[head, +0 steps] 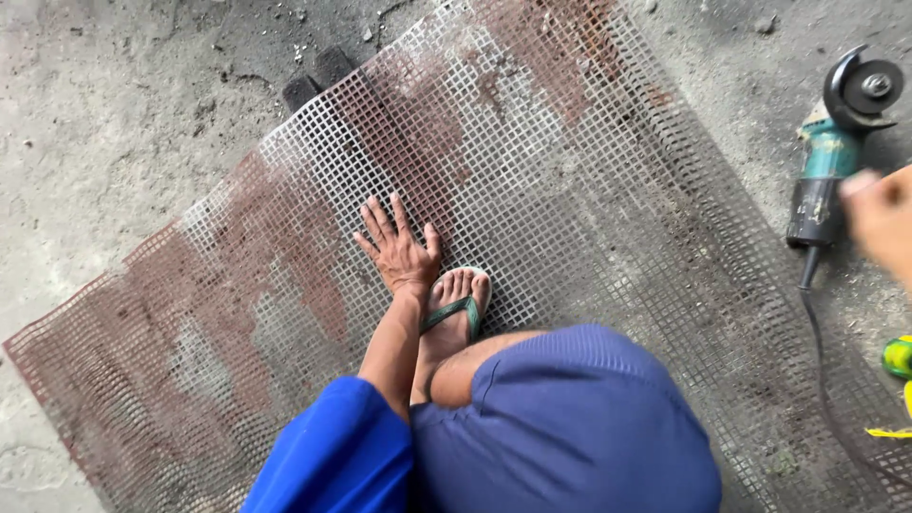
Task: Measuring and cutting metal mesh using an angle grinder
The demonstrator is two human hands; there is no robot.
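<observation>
1. Your left hand point(399, 249) lies flat on the large rusty metal mesh sheet with square holes point(532, 161). The fingers are spread wide and grip nothing; the palm only presses the sheet down on the grey concrete floor point(104, 104).
2. Your foot in a green flip-flop sandal point(456, 309) stands on the same sheet, just beside the wrist.
3. Your right hand point(882, 220) is blurred at the right edge of the view. I cannot tell how far it is open, and it seems to hold nothing.
4. The teal and black angle grinder point(831, 157) lies on the floor, just beside the right hand and to its left. Its long axis goes away from you, disc at the far end, cable towards you.
5. The right hand is much nearer to the grinder than the left one.
</observation>
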